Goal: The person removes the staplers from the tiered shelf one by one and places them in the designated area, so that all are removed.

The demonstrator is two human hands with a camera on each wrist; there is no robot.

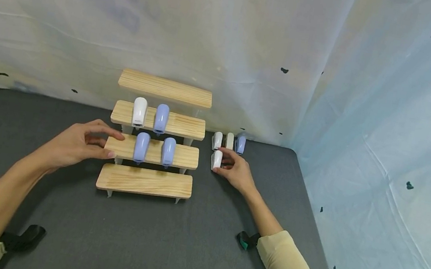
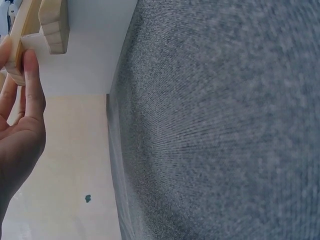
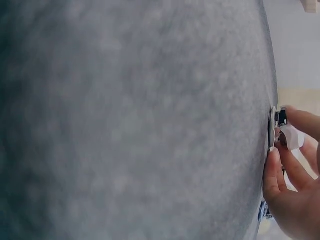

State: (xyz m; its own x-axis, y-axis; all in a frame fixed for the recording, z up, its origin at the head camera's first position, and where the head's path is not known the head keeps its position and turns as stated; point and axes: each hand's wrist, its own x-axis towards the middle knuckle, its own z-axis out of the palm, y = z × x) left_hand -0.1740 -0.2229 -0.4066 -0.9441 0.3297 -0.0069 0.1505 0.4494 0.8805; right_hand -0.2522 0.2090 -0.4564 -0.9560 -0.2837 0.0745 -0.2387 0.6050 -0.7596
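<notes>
My left hand [image 1: 75, 144] grips the left end of a board on the tiered wooden shelf [image 1: 144, 181], thumb and fingers on either side of it. In the left wrist view, the fingertips pinch that board's end [image 2: 18, 62]. To the right of the shelf, my right hand [image 1: 238, 172] holds a small white stapler [image 1: 216, 159] between thumb and fingers, low over the dark cloth. The right wrist view shows this stapler [image 3: 292, 137] side-on, its back partly hidden by the fingers. Just behind it stand another white stapler [image 1: 217, 140], a cream one [image 1: 229, 141] and a blue one [image 1: 241, 144].
Two blue staplers [image 1: 141, 146] stand on the board that my left hand grips. One tier higher are a white stapler [image 1: 139, 111] and a blue stapler [image 1: 161, 118]. Pale sheeting [image 1: 253, 43] hangs behind the grey-black table [image 1: 134, 238] and along its right side.
</notes>
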